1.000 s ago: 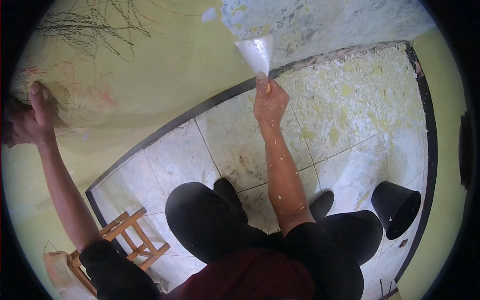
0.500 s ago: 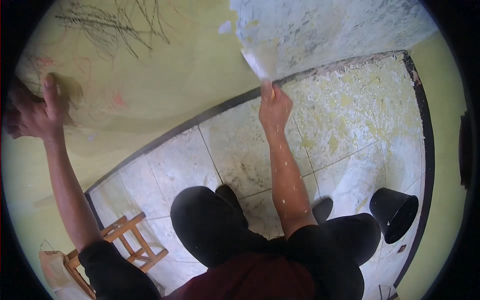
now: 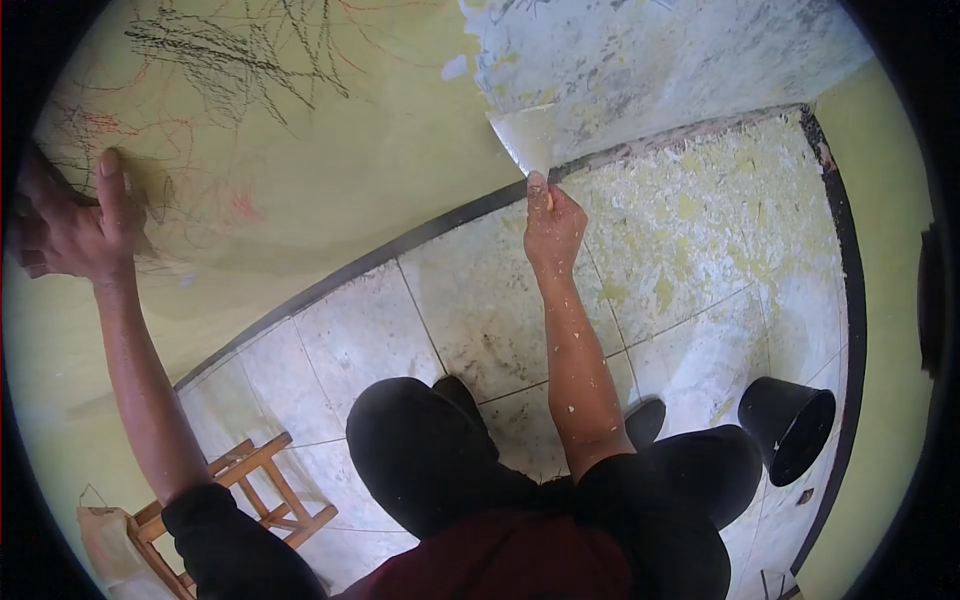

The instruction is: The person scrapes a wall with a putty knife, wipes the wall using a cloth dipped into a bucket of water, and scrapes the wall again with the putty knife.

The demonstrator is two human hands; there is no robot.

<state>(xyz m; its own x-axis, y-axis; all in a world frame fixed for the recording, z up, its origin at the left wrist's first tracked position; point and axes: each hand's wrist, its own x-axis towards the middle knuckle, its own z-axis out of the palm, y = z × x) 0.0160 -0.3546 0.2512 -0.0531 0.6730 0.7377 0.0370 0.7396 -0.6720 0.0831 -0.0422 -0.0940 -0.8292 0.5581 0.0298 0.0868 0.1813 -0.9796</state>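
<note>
My right hand (image 3: 555, 225) grips a paint scraper (image 3: 527, 138) by its handle, most of which is hidden in the fist. The scraper's wide metal blade lies against the wall, at the border between the yellow-green paint (image 3: 390, 130) and the bare grey-white patch (image 3: 640, 70). Ragged paint edges run up from the blade. At the far left, my left hand (image 3: 85, 225) rests on the painted wall with its thumb stretched out and fingers spread. Around it are black and red scribbles (image 3: 215, 50). Pale flakes stick to my right forearm.
Paint flakes (image 3: 690, 215) cover the tiled floor along the wall's foot at right. A black bucket (image 3: 787, 428) lies tipped near the right wall. At lower left stands a wooden stool (image 3: 265, 480). A dark baseboard strip (image 3: 380, 245) runs along the wall.
The scraper and my right hand have moved slightly down, and the blade now shows its broad face. My left hand stays on the wall.
</note>
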